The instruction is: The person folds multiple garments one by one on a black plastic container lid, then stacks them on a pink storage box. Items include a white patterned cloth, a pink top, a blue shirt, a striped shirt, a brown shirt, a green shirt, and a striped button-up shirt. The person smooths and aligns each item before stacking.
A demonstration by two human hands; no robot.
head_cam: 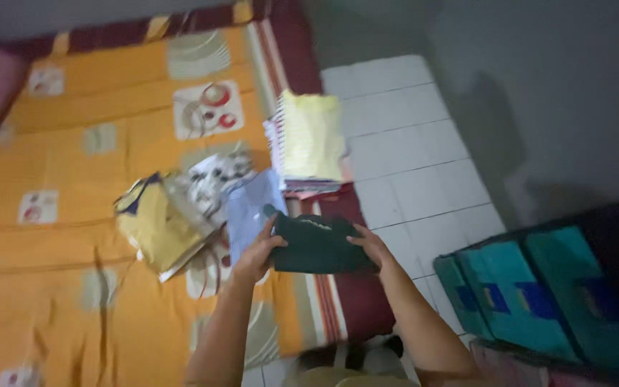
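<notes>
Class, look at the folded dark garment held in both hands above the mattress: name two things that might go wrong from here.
1. The dark green garment is gripped only at its ends by the left hand and right hand, so it may sag and unfold.
2. The stack of folded clothes sits at the mattress edge and might topple onto the tiled floor.

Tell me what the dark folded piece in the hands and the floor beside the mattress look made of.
Dark green folded garment: soft matte cloth, likely knit, since it bends between the left hand and right hand; blur leaves the weave unclear. Floor: pale glazed tiles, judging by the grout lines and faint sheen.
</notes>
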